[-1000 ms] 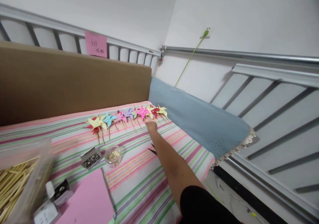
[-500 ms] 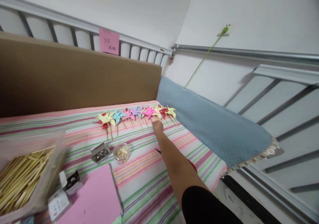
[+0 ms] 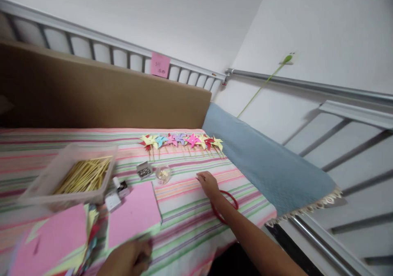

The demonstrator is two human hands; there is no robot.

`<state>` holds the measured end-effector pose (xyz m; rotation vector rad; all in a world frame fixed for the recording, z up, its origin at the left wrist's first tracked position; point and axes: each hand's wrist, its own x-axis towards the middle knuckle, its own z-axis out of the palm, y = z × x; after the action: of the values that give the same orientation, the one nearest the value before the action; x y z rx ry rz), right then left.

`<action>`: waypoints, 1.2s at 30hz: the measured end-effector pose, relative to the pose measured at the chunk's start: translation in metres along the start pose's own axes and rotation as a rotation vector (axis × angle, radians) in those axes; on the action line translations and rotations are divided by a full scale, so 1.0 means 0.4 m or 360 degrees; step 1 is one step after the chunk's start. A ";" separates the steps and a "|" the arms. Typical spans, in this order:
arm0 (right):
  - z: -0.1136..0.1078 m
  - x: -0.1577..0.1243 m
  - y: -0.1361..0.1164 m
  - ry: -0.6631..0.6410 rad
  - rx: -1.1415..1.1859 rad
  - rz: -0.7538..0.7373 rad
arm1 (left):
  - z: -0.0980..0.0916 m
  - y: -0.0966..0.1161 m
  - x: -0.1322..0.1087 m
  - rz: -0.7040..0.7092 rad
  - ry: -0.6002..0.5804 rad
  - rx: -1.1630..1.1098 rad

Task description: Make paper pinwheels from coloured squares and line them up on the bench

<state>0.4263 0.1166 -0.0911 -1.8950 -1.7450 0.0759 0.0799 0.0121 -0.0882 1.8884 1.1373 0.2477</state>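
Note:
My right hand [image 3: 209,185] is low over the striped cloth, its fingers closed around the blades of a pair of scissors with red handle loops [image 3: 236,203]. Most of the blades are hidden under the hand. At the bottom edge, my left hand [image 3: 129,256] is somewhat blurred, with thumb and fingers curved apart and nothing visible between them. It is beside a stack of pink paper squares [image 3: 135,214]. Beyond my right hand lies a row of paper pinwheels [image 3: 192,140] on sticks, in yellow, blue, pink, purple and red.
A clear plastic bin [image 3: 106,186] holds many wooden sticks. Near it are a small box of metal pins [image 3: 144,170], a round clear tub of small pale pieces [image 3: 163,173], small white boxes [image 3: 113,201] and another paper stack [image 3: 58,239]. A brown board [image 3: 123,100] stands behind.
My right hand has drawn back from the pinwheel row to the scissors. My left hand has come into view at the bottom. The view has shifted, showing more of the bin and paper.

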 end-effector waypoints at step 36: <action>0.110 -0.305 -0.138 0.0102 -0.0163 -0.0526 | -0.336 -0.198 -0.285 -0.0344 0.0985 0.0560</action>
<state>0.3402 0.0183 -0.1437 -1.6315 -2.0250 -0.1992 -0.1077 0.0153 -0.0418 2.0276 1.8897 0.5659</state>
